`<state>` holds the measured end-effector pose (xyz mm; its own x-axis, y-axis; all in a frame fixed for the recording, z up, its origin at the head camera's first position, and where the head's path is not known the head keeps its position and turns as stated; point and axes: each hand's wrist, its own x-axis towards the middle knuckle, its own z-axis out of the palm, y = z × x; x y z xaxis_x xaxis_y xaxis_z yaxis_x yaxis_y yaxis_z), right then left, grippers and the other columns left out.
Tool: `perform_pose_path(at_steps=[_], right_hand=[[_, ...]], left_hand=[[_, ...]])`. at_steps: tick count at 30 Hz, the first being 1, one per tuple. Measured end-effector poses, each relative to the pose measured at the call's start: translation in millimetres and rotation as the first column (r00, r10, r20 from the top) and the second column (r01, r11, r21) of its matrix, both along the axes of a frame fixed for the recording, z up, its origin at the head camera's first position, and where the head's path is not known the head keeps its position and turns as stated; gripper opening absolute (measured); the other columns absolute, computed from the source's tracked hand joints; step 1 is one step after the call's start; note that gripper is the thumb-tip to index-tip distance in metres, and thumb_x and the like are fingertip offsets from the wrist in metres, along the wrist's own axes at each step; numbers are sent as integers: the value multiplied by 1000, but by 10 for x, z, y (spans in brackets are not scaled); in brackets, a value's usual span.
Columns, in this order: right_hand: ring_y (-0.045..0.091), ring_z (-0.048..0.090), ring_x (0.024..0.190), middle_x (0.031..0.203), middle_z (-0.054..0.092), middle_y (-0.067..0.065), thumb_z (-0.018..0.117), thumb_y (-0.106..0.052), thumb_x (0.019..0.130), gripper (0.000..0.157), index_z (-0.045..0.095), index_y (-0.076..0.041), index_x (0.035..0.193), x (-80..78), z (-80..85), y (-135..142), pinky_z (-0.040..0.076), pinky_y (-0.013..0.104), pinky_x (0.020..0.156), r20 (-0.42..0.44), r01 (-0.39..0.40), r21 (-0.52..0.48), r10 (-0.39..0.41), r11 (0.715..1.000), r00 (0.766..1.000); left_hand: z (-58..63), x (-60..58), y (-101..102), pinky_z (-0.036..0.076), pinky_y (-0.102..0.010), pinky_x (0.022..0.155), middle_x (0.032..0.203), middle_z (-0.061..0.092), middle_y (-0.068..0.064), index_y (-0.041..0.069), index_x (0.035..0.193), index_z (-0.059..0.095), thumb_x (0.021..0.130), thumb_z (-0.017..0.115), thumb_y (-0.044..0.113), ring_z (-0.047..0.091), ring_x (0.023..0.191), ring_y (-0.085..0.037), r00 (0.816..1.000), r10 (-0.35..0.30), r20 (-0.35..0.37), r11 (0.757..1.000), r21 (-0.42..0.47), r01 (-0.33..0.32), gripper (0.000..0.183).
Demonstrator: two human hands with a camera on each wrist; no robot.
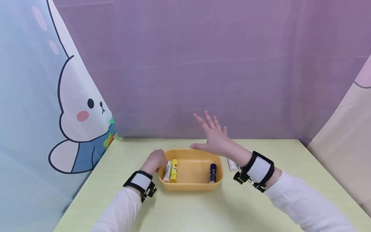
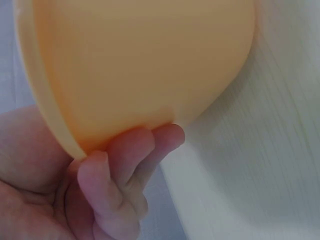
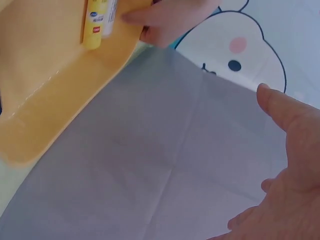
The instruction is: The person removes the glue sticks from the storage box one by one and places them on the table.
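Observation:
A shallow orange plastic bin (image 1: 191, 186) stands on the table. My left hand (image 1: 156, 160) grips its left rim; in the left wrist view the fingers (image 2: 131, 150) curl against the outer wall, with the thumb side over the rim. Inside lie a white glue stick (image 1: 167, 172) and a yellow glue stick (image 1: 173, 170) side by side at the left. A dark blue glue stick (image 1: 213, 173) lies at the right end. My right hand (image 1: 215, 138) is raised over the back right of the bin, fingers spread, holding nothing.
On the pale green table (image 1: 191, 212), just right of the bin, lies a white tube (image 1: 232, 165), with something else partly hidden behind the right wrist strap. A purple curtain (image 1: 203, 64) hangs behind the table. A rabbit-printed cloth (image 1: 78, 122) hangs at the left.

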<state>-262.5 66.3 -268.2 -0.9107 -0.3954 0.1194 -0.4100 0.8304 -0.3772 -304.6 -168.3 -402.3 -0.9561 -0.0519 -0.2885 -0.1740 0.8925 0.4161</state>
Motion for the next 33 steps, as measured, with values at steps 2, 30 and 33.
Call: perform_pose_path(at_steps=[2, 30, 33], right_hand=[[36, -14, 142, 155, -20, 0, 66, -60, 77, 102, -8, -47, 146, 13, -23, -85, -2, 74, 103, 0, -14, 10, 14, 1000, 1000], [35, 3, 145, 157, 4, 16, 64, -36, 88, 90, 8, -7, 152, -29, -1150, -779, 16, 50, 117, 292, -112, 14, 103, 994, 951], [35, 4, 144, 156, 5, 20, 65, -34, 87, 91, 8, -2, 150, -30, -1226, -824, 17, 46, 117, 305, -112, 18, 101, 994, 947]], left_hand=[[5, 4, 1, 50, -26, 41, 83, 58, -16, -6, 111, 55, 89, 56, 5, 59, 49, -19, 1000, 2, 1, 1000, 1, -2, 25], [-2, -22, -16, 49, -24, 39, 74, 59, -14, -5, 101, 58, 88, 55, 4, 56, 44, -17, 1000, -28, 3, 1000, -4, 28, 17], [0, -22, -22, 50, -25, 40, 77, 59, -14, -6, 103, 58, 88, 56, 5, 58, 46, -18, 1000, -30, 2, 1000, 0, 30, 18]])
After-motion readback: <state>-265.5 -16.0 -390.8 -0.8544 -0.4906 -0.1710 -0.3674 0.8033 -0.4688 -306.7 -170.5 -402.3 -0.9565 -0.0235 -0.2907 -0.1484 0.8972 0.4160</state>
